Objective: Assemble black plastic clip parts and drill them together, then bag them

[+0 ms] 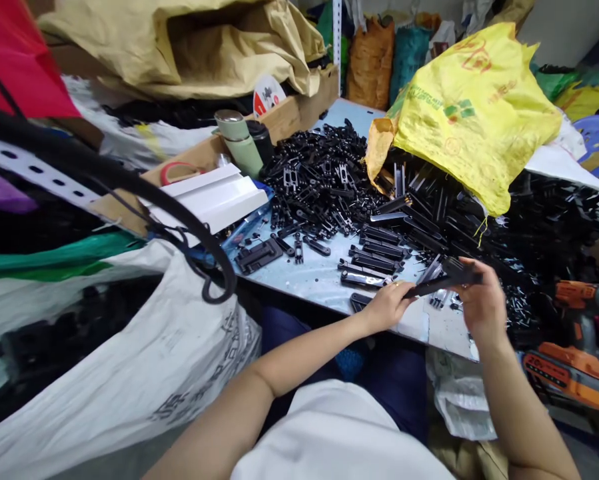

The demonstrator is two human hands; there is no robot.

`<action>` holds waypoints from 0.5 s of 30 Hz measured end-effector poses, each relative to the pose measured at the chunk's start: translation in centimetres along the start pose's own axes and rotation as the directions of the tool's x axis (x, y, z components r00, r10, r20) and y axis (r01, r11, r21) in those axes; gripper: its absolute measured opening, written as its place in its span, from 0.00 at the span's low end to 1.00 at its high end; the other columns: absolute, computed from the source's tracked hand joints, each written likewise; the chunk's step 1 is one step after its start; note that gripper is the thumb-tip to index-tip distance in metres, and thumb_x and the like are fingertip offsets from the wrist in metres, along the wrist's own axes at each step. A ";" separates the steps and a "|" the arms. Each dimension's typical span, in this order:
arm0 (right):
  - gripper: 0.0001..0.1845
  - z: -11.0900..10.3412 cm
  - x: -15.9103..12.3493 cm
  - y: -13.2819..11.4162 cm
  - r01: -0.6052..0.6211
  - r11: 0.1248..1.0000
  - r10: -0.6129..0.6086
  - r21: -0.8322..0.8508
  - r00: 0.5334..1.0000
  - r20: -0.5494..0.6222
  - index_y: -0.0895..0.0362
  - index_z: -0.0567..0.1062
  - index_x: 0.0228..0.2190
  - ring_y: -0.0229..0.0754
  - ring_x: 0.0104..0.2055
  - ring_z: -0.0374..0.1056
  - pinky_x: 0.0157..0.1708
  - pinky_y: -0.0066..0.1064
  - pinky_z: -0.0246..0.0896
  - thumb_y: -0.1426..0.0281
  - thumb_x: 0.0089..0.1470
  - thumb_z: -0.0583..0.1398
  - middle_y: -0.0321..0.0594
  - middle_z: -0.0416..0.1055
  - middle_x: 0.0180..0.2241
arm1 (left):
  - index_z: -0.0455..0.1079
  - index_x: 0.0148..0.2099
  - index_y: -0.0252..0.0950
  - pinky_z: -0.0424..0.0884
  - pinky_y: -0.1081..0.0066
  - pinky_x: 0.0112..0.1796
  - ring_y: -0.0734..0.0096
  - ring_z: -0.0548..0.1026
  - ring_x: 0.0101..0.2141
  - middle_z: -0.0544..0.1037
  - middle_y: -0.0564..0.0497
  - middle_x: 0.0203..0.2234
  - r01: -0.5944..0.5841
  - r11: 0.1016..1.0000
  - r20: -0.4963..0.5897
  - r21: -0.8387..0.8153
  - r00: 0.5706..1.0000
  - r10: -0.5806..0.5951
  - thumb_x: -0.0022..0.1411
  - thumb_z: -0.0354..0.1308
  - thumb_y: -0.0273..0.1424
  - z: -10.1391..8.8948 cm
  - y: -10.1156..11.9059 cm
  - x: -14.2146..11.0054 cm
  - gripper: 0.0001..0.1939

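Above the front edge of the worktable (324, 283), a long black bar-shaped part (432, 285) is held between my two hands. My left hand (390, 305) pinches its left end. The fingers of my right hand (482, 300) are closed round its right end, where a wider black block sits; I cannot tell whether that block is a separate piece. Just beyond my left hand lies a row of several similar black bars (376, 257). Small clear and metal bits (439, 300) are on the table below the held part.
A big heap of small black parts (319, 180) covers the table's back. The yellow sack (474, 113) lies over more parts at right. An orange cordless drill (574, 340) is by my right arm. A black curved hose (179, 213) hangs at left; a green flask (239, 143) stands behind.
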State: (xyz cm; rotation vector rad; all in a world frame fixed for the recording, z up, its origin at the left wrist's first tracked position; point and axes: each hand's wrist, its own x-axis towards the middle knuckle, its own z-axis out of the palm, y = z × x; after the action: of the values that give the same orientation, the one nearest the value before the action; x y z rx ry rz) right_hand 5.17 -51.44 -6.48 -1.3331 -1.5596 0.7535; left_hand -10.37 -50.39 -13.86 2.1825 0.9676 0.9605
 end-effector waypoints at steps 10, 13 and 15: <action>0.23 -0.7 -4.4 5.6 0.380 0.728 0.086 -0.571 0.775 0.626 0.56 0.69 0.32 0.39 0.25 0.66 0.24 0.27 0.53 0.50 0.57 0.48 0.39 0.70 0.24 | 0.65 0.48 0.33 0.65 0.65 0.43 0.61 0.69 0.44 0.72 0.44 0.41 -0.066 0.929 0.564 0.365 0.810 -0.163 0.62 0.48 0.27 -1.5 -2.6 -1.7 0.12; 0.20 -0.2 -5.7 5.8 0.502 0.540 0.256 -0.675 0.666 0.700 0.57 0.69 0.33 0.41 0.29 0.68 0.24 0.27 0.50 0.55 0.59 0.47 0.42 0.72 0.29 | 0.63 0.50 0.33 0.64 0.65 0.43 0.62 0.68 0.45 0.71 0.44 0.42 -0.102 0.918 0.571 0.383 0.807 -0.149 0.63 0.45 0.27 -1.5 -2.3 -1.4 0.14; 0.20 0.7 -6.0 5.7 0.496 0.473 0.343 -0.729 0.658 0.670 0.57 0.69 0.34 0.41 0.30 0.69 0.23 0.27 0.46 0.56 0.60 0.46 0.42 0.72 0.31 | 0.63 0.49 0.34 0.64 0.64 0.44 0.61 0.68 0.45 0.71 0.44 0.43 -0.104 0.916 0.565 0.388 0.812 -0.147 0.63 0.45 0.29 -1.4 -2.0 -1.4 0.14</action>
State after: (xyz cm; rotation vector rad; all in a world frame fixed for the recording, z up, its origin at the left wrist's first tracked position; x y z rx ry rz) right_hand 6.80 -55.92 -13.31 -1.7218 -3.0158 0.3755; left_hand -12.91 -50.06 -14.97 2.5591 0.9250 0.0176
